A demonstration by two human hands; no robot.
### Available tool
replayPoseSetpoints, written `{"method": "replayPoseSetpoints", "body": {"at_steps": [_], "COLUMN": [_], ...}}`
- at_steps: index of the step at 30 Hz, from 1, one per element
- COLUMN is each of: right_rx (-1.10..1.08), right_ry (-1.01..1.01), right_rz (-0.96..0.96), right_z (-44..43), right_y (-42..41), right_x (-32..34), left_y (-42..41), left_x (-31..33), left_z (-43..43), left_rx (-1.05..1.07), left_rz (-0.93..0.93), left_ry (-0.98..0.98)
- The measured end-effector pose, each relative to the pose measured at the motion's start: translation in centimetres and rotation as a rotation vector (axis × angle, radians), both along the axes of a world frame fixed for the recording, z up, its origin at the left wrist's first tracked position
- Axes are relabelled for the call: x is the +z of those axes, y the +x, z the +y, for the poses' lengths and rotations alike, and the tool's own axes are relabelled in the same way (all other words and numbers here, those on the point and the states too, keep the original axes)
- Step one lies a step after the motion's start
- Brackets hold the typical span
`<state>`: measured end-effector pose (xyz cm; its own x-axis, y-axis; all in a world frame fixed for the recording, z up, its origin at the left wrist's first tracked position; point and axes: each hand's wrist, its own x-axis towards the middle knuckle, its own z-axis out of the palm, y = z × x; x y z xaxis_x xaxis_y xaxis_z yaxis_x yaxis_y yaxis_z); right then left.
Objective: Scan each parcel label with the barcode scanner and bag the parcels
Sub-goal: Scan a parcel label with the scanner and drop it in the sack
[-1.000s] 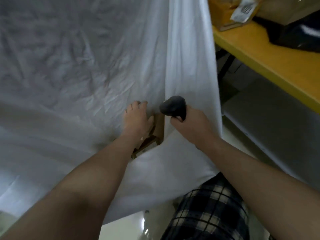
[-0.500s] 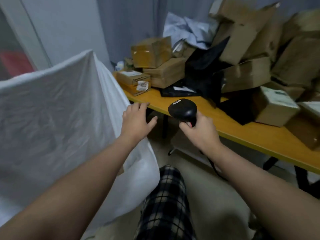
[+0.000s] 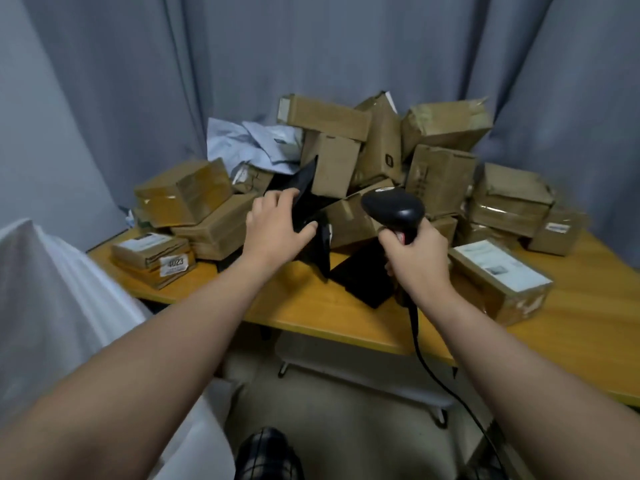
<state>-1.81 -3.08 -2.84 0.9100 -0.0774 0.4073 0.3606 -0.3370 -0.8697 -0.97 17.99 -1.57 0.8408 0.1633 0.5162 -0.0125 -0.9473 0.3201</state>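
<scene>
Table [image 3: 346,317] ahead, curtain [image 3: 311,46] behind it. Boxes [image 3: 381,150] heaped along table's back, against curtain. Mailers [image 3: 252,143] at heap's left rear. Labelled box [image 3: 498,275] at front right; flat parcels [image 3: 149,254] stacked at front left. Pouch [image 3: 363,275] at table centre, before heap. Bag [image 3: 52,306] left of table, lower. Stool [image 3: 363,375] under table.

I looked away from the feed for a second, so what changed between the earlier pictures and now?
The left hand left the white bag, where it was pushing a parcel in, reached forward to the pile and closed on a black parcel. The view swung from the bag up to the yellow table. The right hand kept its grip on the barcode scanner.
</scene>
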Motion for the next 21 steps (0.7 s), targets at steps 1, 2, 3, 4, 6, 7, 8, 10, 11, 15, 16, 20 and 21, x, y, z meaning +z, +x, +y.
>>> {"method": "replayPoseSetpoints", "body": {"at_steps": [1,2,3,4,6,7,8,10,11,15,16,20,21], "right_rx": [0.007,0.014,0.023,0.026,0.019,0.010,0.004,0.009,0.019,0.040,0.033,0.037,0.037], "right_ry": [0.010,0.014,0.017,0.023,0.056,0.070,0.076,0.070,0.065,0.057,0.060,0.104,0.121], "right_rz": [-0.003,-0.011,-0.022,-0.032,-0.059,-0.072,-0.082,-0.093,-0.095,-0.086,-0.083,-0.092,-0.096], "right_z": [0.2,0.5,0.9,1.3,2.3,2.8,3.4,4.3,4.7,5.4,5.4,5.2,5.1], "right_y": [1.1,2.2,3.4,4.7,7.3,8.5,9.6,11.4,12.0,13.8,14.1,13.7,13.3], "right_x": [0.9,1.9,3.0,4.2,6.4,7.4,8.3,9.4,9.6,9.8,9.7,9.3,9.2], "left_y": [1.4,3.0,4.6,6.3,9.6,11.2,12.7,15.4,16.3,18.8,19.0,18.1,17.5], "left_x": [1.1,2.2,3.4,4.7,7.2,8.3,9.2,10.1,10.4,10.8,10.9,11.4,11.7], "left_z": [0.1,0.3,0.5,0.8,1.7,2.2,2.7,3.6,3.8,4.6,4.8,5.5,5.6], "left_rx": [-0.001,0.001,0.007,0.019,0.054,0.070,0.084,0.116,0.134,0.208,0.231,0.267,0.275], "left_rz": [-0.018,-0.033,-0.044,-0.053,-0.069,-0.078,-0.084,-0.082,-0.067,-0.144,-0.215,-0.371,-0.401], "left_ry": [0.036,0.076,0.123,0.175,0.294,0.355,0.419,0.562,0.634,0.866,0.907,0.906,0.889]}}
